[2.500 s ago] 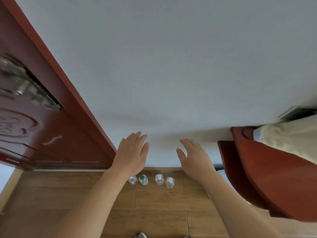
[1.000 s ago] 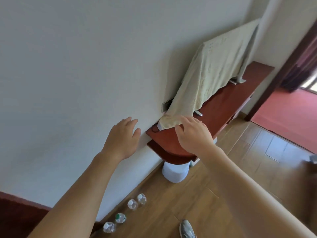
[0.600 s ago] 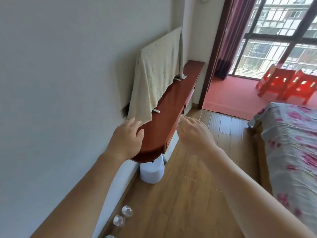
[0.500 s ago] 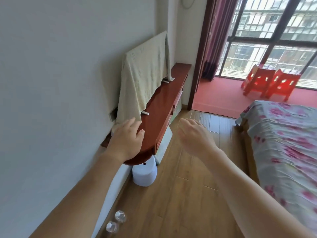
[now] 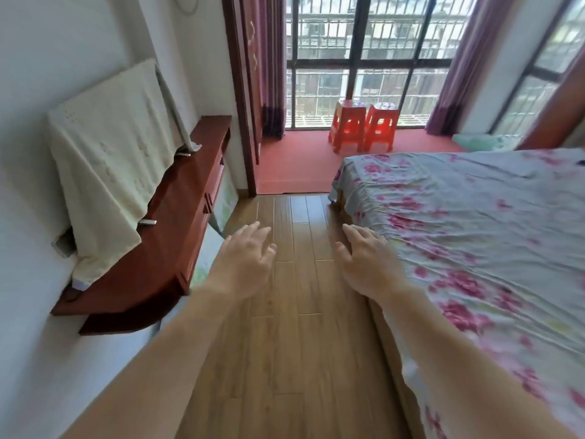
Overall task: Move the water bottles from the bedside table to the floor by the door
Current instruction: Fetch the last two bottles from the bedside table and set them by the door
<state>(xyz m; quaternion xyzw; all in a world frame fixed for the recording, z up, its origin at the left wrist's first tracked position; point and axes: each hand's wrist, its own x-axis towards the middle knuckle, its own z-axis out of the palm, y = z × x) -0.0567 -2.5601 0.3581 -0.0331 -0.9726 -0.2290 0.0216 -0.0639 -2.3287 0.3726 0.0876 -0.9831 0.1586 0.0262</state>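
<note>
Empty-handed, heading back up the room for more.
Left hand (image 5: 245, 264) and right hand (image 5: 368, 264) hover at frame centre, fingers spread wide, holding nothing; no water bottles or bedside table in view, so skirt the bed (image 5: 474, 236) at right.

I see a wood-plank floor (image 5: 297, 312) with a faint satin sheen. Beside it on the left, the console shelf (image 5: 171, 236) is reddish wood, polished and glossy. The cover (image 5: 107, 172) draped over whatever stands on that shelf is cream cloth, matt, with a faint embossed pattern. Right of the floor, the bed sheet (image 5: 474, 236) is thin, wrinkled floral cloth. Beyond the floor, two stools (image 5: 362, 129) look like shiny orange plastic, and purple curtains (image 5: 269, 64) hang as matt fabric.
</note>
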